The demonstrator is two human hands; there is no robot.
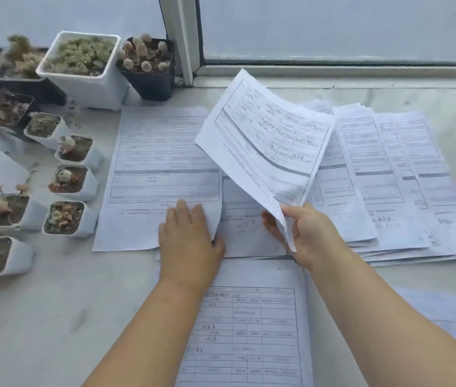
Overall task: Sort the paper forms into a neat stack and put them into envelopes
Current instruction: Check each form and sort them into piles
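Pinching the bottom corner of one form (266,141), the right hand (305,236) has it lifted and curling up over the spread-out pile of forms (389,174), thumb on top and fingers tucked underneath. Left hand (187,236) lies flat, fingers straight, pressing down another sheet (159,174) on the table (53,303) next to the little plant pots (67,216).

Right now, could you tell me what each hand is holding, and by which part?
The right hand pinches a lifted form by its near bottom corner. The left hand holds nothing, pressing flat on another form.
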